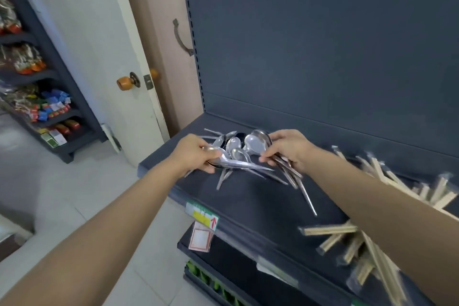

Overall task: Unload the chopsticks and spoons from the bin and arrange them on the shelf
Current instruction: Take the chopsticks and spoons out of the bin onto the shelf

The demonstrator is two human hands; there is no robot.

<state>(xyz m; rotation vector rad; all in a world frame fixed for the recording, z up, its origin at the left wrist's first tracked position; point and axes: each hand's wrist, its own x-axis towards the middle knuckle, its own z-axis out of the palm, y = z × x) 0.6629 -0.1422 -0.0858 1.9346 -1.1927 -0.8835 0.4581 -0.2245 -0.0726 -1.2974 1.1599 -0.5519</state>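
Closest to me, the wrapped chopsticks (347, 236) lie in a messy heap on the right end of the shelf (248, 201), some poking past the front edge just along from the price label (202, 215). Further in, it's spoon-sorting time, I'd say. The spoons (236, 146) sit jumbled at the back left. The left hand (196, 154) has its fingers curled round a couple, and the right hand (288, 149) is clamped on a whole bunch, handles pointing out. Next up is probably lining them up side by side, and the tangle of crossed handles could snag. No bin in sight. Beyond that are a door (99, 57) and a snack rack (49, 107).
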